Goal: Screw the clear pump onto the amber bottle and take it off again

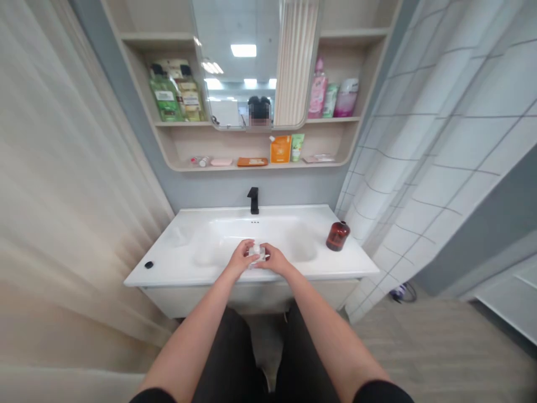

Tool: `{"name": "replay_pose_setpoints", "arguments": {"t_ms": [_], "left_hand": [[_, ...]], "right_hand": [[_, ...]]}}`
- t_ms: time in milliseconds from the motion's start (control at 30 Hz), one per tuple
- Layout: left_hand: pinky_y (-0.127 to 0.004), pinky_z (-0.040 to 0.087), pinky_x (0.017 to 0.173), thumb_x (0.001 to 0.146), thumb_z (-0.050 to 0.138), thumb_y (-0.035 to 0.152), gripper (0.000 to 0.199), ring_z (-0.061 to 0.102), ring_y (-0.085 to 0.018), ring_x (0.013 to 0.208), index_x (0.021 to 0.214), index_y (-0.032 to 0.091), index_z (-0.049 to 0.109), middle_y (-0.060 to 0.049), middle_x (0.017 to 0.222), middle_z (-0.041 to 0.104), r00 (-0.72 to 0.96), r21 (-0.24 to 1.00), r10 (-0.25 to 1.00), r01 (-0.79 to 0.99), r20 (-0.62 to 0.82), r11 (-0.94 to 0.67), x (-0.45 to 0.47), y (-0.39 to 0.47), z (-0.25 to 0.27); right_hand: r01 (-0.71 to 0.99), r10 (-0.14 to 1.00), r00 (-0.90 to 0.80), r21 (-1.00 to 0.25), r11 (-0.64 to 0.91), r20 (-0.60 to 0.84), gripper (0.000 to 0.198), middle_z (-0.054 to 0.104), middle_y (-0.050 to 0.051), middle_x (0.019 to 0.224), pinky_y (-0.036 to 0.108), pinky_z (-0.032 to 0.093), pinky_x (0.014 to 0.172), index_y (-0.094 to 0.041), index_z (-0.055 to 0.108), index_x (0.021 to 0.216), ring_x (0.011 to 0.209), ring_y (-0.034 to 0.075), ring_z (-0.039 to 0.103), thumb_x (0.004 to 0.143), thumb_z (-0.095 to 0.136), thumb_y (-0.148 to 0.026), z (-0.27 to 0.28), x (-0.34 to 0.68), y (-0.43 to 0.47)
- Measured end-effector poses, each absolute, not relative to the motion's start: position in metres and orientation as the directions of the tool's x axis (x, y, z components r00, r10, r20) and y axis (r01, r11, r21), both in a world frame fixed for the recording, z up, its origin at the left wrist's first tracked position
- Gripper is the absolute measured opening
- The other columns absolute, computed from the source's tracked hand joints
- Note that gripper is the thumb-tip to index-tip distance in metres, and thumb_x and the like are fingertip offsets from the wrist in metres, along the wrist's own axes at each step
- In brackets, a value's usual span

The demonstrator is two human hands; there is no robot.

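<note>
Over the front of the white sink (pixel 302 243), my left hand (pixel 242 257) and my right hand (pixel 273 259) hold a small transparent, square-looking container with whitish parts (pixel 257 254) between them. Fingers of both hands are closed on its sides; its exact kind is too small to tell. On the counter to the right stands a brown bottle (pixel 338 236) with an uncovered neck. A small round black cap (pixel 149 265) lies at the left front of the counter. Farther back on that side is a faint transparent item (pixel 180 236), hard to make out.
A black faucet (pixel 254 200) rises behind the basin. Above it hangs a shelf cabinet (pixel 255 167) with a mirror (pixel 239 73), several bottles, an orange pouch (pixel 281 149) and a green tube (pixel 297 147). Curtains hang left (pixel 84 196) and right (pixel 386 168).
</note>
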State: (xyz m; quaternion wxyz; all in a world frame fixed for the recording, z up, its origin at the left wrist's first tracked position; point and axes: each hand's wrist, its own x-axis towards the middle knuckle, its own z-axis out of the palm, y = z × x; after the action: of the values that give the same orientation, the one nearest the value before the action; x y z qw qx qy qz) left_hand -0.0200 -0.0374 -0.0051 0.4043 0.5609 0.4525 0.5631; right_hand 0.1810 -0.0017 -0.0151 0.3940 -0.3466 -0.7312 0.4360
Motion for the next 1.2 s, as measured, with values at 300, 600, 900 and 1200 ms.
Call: {"name": "replay_pose_setpoints", "arguments": {"t_ms": [300,600,900,1200], "left_hand": [[-0.042,0.052,0.104,0.08,0.089,0.054,0.046,0.07,-0.029,0.117,0.111,0.021,0.084,-0.012,0.123,0.076,0.027,0.936,0.948,0.156,0.316,-0.317,-0.019,-0.039,0.002],[-0.04,0.055,0.096,0.077,0.088,0.028,0.016,0.069,-0.025,0.097,0.092,0.024,0.081,-0.006,0.097,0.073,-0.024,0.811,0.902,0.45,0.43,-0.374,-0.015,-0.044,0.051],[-0.037,0.057,0.089,0.083,0.077,0.02,0.058,0.071,-0.023,0.09,0.141,0.027,0.078,-0.006,0.107,0.081,0.031,0.722,0.881,0.559,0.473,-0.408,-0.017,-0.053,0.095],[-0.037,0.058,0.081,0.082,0.079,0.024,0.044,0.071,-0.022,0.083,0.126,0.026,0.085,-0.006,0.105,0.084,-0.071,0.802,0.888,0.466,0.455,-0.374,-0.025,-0.059,0.095]], "right_hand": [[0.13,0.843,-0.46,-0.918,0.375,0.279,0.074,0.078,0.004,0.113,0.039,0.059,0.09,-0.025,0.071,0.123,0.094,0.023,0.071,0.063,0.102,-0.053,-0.01,0.182,-0.005],[0.187,0.854,-0.443,-0.904,0.385,0.272,0.07,0.074,0.0,0.1,0.037,0.058,0.085,-0.026,0.07,0.117,0.091,0.023,0.067,0.061,0.101,-0.054,-0.01,0.183,-0.006],[0.163,0.861,-0.433,-0.916,0.366,0.267,0.075,0.075,0.002,0.106,0.038,0.059,0.086,-0.025,0.071,0.121,0.095,0.024,0.069,0.059,0.102,-0.054,-0.012,0.184,-0.005],[0.16,0.864,-0.423,-0.916,0.368,0.273,0.07,0.075,0.002,0.106,0.039,0.06,0.086,-0.026,0.071,0.117,0.092,0.024,0.07,0.06,0.101,-0.054,-0.013,0.183,-0.005]]}}
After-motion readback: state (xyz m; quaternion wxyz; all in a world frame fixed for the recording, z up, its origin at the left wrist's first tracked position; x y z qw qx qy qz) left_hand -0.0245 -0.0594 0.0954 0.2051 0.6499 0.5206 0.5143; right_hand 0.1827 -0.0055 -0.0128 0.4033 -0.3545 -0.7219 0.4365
